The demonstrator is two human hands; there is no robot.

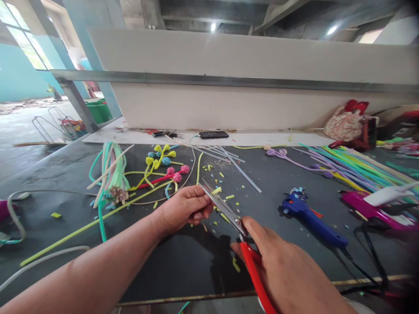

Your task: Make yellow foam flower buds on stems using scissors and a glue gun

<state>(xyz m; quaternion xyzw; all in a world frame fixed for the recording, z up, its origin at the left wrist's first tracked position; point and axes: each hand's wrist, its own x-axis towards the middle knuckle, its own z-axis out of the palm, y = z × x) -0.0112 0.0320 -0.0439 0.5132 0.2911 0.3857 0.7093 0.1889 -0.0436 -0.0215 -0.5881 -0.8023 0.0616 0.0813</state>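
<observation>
1. Red-handled scissors (229, 218) are in the right hand (288, 274), blades open above the dark desk (183, 266).
2. Left hand (185, 209) pinches a small yellow piece (216, 190) at the blades.
3. Blue glue gun (310, 216) lies near, to the right.

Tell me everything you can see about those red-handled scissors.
The scissors have bright red handles, apparently plastic, and long silver metal blades. The blades are slightly parted and point up and left over the dark table. The right hand holds the handles; the left hand touches the blades, pinching a small yellow piece near them.
</observation>
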